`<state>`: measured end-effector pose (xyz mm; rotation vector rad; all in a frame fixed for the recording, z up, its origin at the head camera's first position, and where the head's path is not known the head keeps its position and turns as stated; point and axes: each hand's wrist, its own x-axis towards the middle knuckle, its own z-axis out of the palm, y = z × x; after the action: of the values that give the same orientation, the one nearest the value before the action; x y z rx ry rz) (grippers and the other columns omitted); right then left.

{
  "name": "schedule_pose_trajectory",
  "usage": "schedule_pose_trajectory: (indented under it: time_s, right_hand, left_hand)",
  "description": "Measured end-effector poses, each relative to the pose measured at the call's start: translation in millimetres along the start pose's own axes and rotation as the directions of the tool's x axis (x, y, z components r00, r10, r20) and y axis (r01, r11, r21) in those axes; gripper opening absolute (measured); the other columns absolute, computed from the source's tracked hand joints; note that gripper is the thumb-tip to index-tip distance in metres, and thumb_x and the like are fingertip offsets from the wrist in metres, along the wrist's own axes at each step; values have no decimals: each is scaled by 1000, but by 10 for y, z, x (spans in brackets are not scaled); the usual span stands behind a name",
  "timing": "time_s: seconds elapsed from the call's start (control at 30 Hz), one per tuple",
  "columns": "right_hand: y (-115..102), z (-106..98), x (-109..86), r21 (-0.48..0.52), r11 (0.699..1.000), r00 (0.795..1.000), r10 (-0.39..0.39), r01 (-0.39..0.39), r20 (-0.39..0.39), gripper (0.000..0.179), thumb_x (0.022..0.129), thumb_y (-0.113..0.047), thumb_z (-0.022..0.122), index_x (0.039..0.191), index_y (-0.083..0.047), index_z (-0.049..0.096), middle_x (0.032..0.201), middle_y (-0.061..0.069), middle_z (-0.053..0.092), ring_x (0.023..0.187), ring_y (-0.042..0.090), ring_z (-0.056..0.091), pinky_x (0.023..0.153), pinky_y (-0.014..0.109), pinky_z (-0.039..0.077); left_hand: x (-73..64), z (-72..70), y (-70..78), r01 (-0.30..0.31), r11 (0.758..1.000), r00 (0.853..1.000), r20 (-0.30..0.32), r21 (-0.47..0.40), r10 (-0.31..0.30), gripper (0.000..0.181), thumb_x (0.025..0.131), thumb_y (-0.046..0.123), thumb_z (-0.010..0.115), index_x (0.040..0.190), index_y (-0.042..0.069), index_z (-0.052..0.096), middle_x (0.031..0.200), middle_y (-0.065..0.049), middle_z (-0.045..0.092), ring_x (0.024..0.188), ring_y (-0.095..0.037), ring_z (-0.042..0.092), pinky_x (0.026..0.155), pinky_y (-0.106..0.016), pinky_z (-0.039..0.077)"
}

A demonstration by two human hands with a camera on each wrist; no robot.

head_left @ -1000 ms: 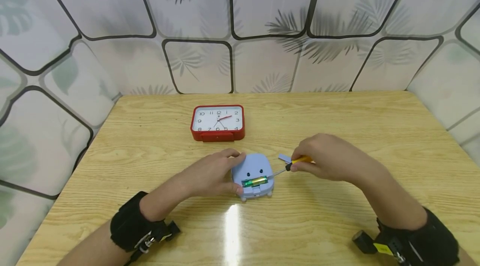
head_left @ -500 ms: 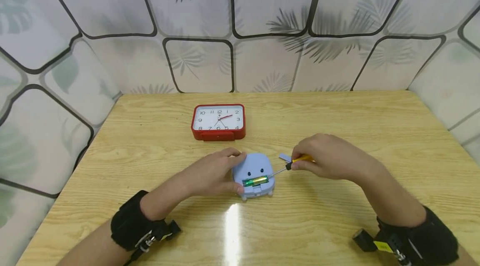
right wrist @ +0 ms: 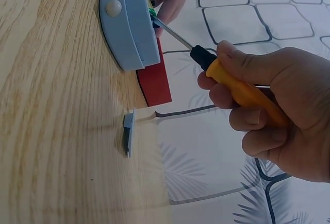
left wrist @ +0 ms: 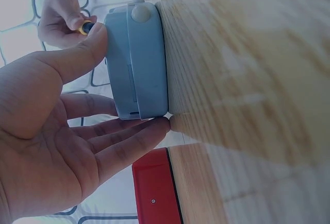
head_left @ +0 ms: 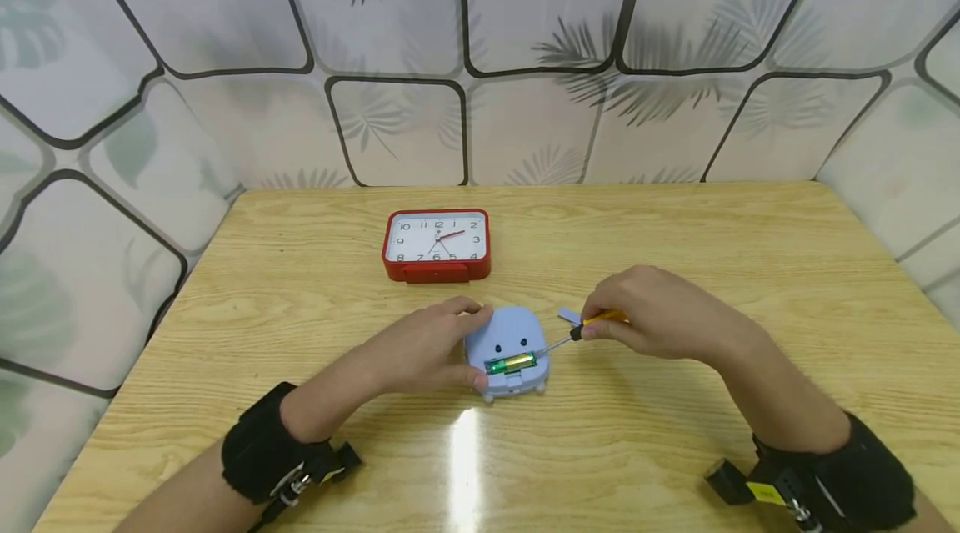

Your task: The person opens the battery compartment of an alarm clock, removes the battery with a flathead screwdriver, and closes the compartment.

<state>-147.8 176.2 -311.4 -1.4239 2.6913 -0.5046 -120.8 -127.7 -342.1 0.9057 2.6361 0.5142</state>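
A light-blue rounded device with small white feet lies on the table, its open battery slot facing up. Inside the slot sits a green and gold battery. My left hand holds the device by its left side, thumb on the near edge and fingers along the far side. A yellow and black screwdriver is gripped in my right hand. Its metal shaft reaches the right end of the battery slot; exactly what the tip touches is hidden. Beyond the screwdriver lies a small light-blue battery cover.
A red alarm clock with a white dial stands behind the device, to the left. The wood-grain table ends at a wall covering with leaf patterns.
Almost nothing differs: both hands, the device and the screwdriver keep their places, apart from a very slight shift of the right hand.
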Motion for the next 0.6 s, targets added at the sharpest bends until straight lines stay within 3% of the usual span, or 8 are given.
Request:
schedule_pose_trajectory:
  time_s: [0.6]
  right_hand:
    - [32,-2,2,3,993,989,-120,120,-87,5,91,-17,73,90,-17,77,82,-13,69,70,-4,58,61,22,51]
  left_hand:
    - [-1,-10,3,-1,1000,1000,7,-2,1,87,84,44,79,151,3,41,148,-15,49,129,-28,53,109,-43,45]
